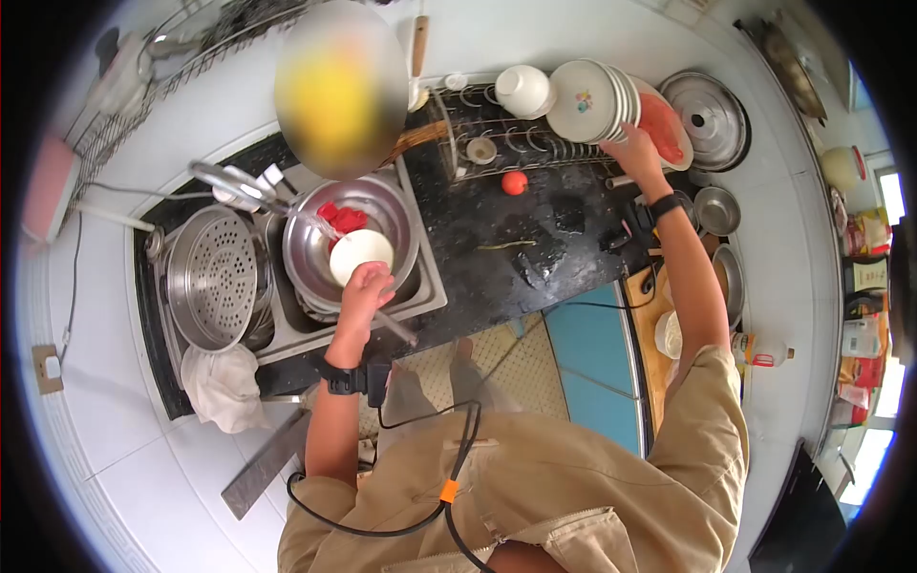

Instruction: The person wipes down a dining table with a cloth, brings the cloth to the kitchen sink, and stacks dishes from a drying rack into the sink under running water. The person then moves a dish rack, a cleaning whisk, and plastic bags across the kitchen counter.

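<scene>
My left hand (366, 296) grips the rim of a small white bowl (359, 252) over a metal basin (406, 224) in the sink. Beside the bowl, a red cloth-like item (344, 218) lies in the basin, and water runs from the faucet (239, 181). My right hand (634, 153) is at the dish rack, its fingers closed on the lower edge of a white plate (581, 100) in a row of upright plates. How many plates the fingers hold is hidden.
A wire dish rack (457, 143) stands along the wall with stacked white bowls (523, 91). A round red object (515, 182) sits before it. At left is a perforated steamer pot (218, 277); a white cloth (224, 387) hangs below. A metal lid (705, 119) leans at right.
</scene>
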`<act>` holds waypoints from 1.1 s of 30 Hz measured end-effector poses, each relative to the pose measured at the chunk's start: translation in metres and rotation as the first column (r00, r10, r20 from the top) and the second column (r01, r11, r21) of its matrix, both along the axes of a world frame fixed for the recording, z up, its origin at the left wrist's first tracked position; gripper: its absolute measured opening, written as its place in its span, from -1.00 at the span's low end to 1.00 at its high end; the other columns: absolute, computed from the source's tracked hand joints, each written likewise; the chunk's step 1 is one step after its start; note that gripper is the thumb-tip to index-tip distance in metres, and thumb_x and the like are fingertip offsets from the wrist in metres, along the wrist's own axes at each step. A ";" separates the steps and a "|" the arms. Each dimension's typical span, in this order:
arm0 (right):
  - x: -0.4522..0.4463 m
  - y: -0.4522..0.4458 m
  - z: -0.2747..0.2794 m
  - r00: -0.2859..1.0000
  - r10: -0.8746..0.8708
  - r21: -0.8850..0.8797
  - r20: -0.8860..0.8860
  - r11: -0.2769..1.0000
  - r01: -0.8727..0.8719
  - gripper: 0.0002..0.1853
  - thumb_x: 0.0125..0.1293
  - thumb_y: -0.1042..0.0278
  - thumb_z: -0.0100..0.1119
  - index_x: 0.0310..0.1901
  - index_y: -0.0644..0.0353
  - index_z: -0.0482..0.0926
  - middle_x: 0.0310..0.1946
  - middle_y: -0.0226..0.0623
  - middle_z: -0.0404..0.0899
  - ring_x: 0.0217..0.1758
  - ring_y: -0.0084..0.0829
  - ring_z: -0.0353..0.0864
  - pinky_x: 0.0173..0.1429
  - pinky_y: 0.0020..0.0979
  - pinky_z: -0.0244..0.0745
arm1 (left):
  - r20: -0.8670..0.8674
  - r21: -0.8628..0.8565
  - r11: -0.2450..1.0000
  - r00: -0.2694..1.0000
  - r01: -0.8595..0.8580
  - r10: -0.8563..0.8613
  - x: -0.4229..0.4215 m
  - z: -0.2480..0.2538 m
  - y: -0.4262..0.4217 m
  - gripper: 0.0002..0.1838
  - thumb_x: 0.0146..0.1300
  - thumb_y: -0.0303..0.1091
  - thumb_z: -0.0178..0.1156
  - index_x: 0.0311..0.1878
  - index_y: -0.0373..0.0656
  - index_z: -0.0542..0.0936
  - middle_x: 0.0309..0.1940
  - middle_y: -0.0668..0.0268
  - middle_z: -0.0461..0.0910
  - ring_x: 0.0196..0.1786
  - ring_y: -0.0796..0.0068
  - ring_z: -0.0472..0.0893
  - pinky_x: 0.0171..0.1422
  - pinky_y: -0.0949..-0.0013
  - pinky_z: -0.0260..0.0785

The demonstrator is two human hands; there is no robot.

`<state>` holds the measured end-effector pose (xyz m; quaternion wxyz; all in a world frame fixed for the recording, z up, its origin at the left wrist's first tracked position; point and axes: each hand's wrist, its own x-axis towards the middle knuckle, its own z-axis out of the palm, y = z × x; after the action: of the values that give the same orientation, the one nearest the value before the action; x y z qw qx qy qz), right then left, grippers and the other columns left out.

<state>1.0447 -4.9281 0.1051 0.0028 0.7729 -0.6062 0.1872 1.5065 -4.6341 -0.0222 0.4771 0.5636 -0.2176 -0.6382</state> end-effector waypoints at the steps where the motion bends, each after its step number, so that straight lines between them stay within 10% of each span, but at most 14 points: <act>1: -0.013 -0.014 0.006 1.000 -0.009 -0.026 -0.012 1.000 0.009 -0.22 0.09 -0.12 0.40 0.21 0.34 0.51 -0.02 0.19 0.62 0.13 0.05 0.60 0.19 -0.12 0.50 | -0.012 -0.010 1.000 1.000 0.011 -0.011 -0.012 0.003 -0.006 -0.76 0.39 -0.27 0.17 0.06 -0.08 0.53 0.06 0.38 0.52 0.09 0.47 0.55 0.15 0.31 0.46; 8: -0.053 -0.119 -0.010 0.984 -0.149 0.115 0.103 0.984 0.137 0.12 -0.03 -0.45 0.37 0.41 0.26 0.30 0.31 0.22 0.37 0.39 0.09 0.37 0.41 -0.03 0.32 | 0.019 -0.078 0.987 0.990 0.140 -0.138 -0.089 0.019 -0.061 -0.67 0.43 -0.21 0.17 0.15 -0.14 0.48 0.08 0.25 0.54 0.17 0.34 0.57 0.23 0.25 0.47; 18: -0.070 -0.159 -0.002 0.881 -0.114 0.303 0.458 0.952 -0.034 0.10 0.12 -0.35 0.32 0.46 0.39 0.18 0.35 0.25 0.35 0.42 0.01 0.38 0.45 -0.20 0.30 | 0.244 -0.216 0.881 0.897 0.421 -0.369 -0.243 0.100 -0.254 -0.58 0.42 -0.24 0.16 0.26 -0.18 0.43 0.14 0.19 0.53 0.17 0.41 0.54 0.22 0.28 0.44; 23: -0.114 -0.200 -0.036 0.825 -0.159 0.393 0.542 0.916 -0.081 0.00 0.23 -0.17 0.30 0.44 0.48 0.15 0.34 0.22 0.36 0.39 -0.04 0.42 0.40 -0.22 0.34 | 0.414 -0.315 0.870 0.880 0.378 -0.232 -0.343 0.101 -0.339 -0.36 0.31 -0.19 0.25 0.35 -0.33 0.34 0.11 0.04 0.56 0.15 0.25 0.53 0.20 0.25 0.38; 26: -0.103 -0.177 -0.023 0.556 -0.302 0.548 0.774 0.758 -0.352 -0.32 0.25 0.08 0.31 0.33 0.22 0.36 0.10 -0.22 0.57 0.09 -0.35 0.58 0.01 -0.12 0.55 | 0.600 -0.291 0.884 0.789 0.367 -0.130 -0.384 0.093 -0.374 -0.30 0.20 -0.15 0.27 0.27 -0.45 0.34 0.21 -0.26 0.46 0.26 -0.16 0.50 0.32 0.06 0.35; 33: -0.095 -0.166 -0.007 0.757 -0.174 0.512 0.629 0.826 -0.235 -0.33 0.12 0.22 0.28 0.28 0.27 0.41 -0.03 -0.13 0.64 0.03 -0.26 0.63 0.05 -0.12 0.56 | 0.624 -0.397 0.902 0.771 0.173 0.127 -0.412 0.080 -0.386 -0.27 0.11 -0.06 0.38 0.21 -0.38 0.38 0.08 -0.29 0.49 0.15 -0.27 0.50 0.22 -0.05 0.40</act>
<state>0.9501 -5.0944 0.0976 -0.4389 0.6340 -0.5824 0.2573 1.0943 -5.0197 0.0575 0.4797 0.6229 -0.5087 -0.3509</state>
